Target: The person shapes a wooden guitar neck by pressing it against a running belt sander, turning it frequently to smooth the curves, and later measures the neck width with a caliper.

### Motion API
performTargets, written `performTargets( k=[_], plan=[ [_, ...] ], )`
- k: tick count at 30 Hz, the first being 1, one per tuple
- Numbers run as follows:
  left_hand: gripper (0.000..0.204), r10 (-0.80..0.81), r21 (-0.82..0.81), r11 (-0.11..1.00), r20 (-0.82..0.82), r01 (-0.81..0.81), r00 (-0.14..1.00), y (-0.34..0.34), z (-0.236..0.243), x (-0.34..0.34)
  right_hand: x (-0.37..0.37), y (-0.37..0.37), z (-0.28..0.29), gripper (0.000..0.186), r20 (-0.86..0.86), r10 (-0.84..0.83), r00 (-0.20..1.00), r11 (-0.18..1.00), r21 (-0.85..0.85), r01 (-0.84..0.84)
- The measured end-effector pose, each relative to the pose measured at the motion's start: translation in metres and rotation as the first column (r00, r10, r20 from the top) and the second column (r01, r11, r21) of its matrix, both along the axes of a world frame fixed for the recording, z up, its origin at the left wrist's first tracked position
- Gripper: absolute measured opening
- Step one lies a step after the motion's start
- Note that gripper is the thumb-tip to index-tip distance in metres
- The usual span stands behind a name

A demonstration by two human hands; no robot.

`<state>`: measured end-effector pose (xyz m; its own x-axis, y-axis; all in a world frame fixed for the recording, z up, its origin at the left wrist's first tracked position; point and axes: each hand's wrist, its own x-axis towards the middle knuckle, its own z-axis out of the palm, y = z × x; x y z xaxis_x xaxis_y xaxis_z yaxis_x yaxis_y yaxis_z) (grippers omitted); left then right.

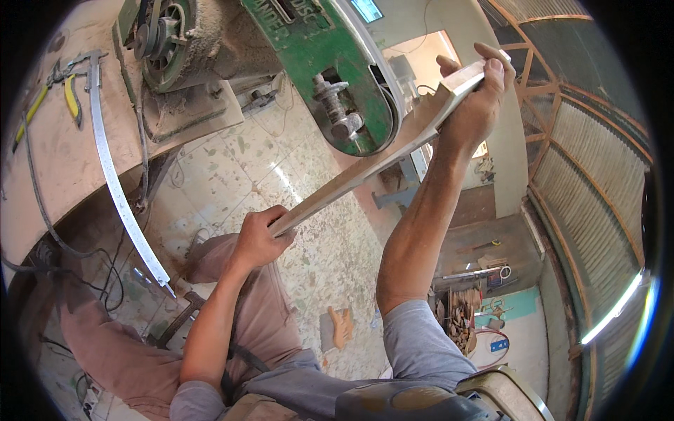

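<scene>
A long, narrow wooden piece (pixel 351 179) with a shaped, wider far end slants from lower left to upper right in front of me. My left hand (pixel 260 238) is closed round its near end, above my knee. At the far upper end my right hand (pixel 479 105) grips the wider part, with the thumb along the edge. The wood's middle runs against or just beside the rounded end of a green belt sander (pixel 312 63); whether they touch I cannot tell. A spring tensioner (pixel 337 109) shows on the sander's side.
On the dusty workbench (pixel 42 161) at left lie yellow-handled pliers (pixel 72 98) and a long metal caliper (pixel 116 161) jutting past the edge. A dusty motor with pulley (pixel 165 45) stands behind. Black cables (pixel 49 217) hang down. A tan cut-out piece (pixel 342 326) lies on the tiled floor.
</scene>
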<state>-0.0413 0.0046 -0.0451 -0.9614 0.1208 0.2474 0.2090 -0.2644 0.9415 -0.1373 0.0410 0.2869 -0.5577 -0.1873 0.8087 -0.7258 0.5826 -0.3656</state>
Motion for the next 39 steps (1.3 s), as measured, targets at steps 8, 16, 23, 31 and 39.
performTargets(
  k=[8,16,23,31,39],
  plan=[
    [0.027,0.377,-0.039,0.924,-0.051,-0.379,0.925,0.010,-0.001,0.008,-0.034,0.016,-0.006,0.040,-0.050,0.470,0.881,0.877,-0.085,-0.472],
    [0.037,0.550,-0.151,0.818,-0.074,-0.555,0.832,0.027,-0.009,0.022,-0.035,0.003,-0.012,0.050,0.004,0.752,0.660,0.640,-0.245,-0.728],
    [0.042,0.609,-0.133,0.778,-0.083,-0.614,0.789,0.031,-0.006,0.029,-0.041,0.000,-0.021,0.081,-0.023,0.762,0.647,0.636,-0.159,-0.755],
    [0.041,0.645,-0.131,0.749,-0.076,-0.649,0.760,0.032,-0.006,0.033,-0.041,0.000,-0.022,0.082,-0.058,0.686,0.725,0.704,-0.197,-0.682],
    [0.043,0.650,-0.117,0.744,-0.102,-0.658,0.753,0.029,-0.009,0.030,-0.027,-0.003,-0.022,0.084,-0.003,0.729,0.684,0.666,-0.225,-0.711]
  ],
)
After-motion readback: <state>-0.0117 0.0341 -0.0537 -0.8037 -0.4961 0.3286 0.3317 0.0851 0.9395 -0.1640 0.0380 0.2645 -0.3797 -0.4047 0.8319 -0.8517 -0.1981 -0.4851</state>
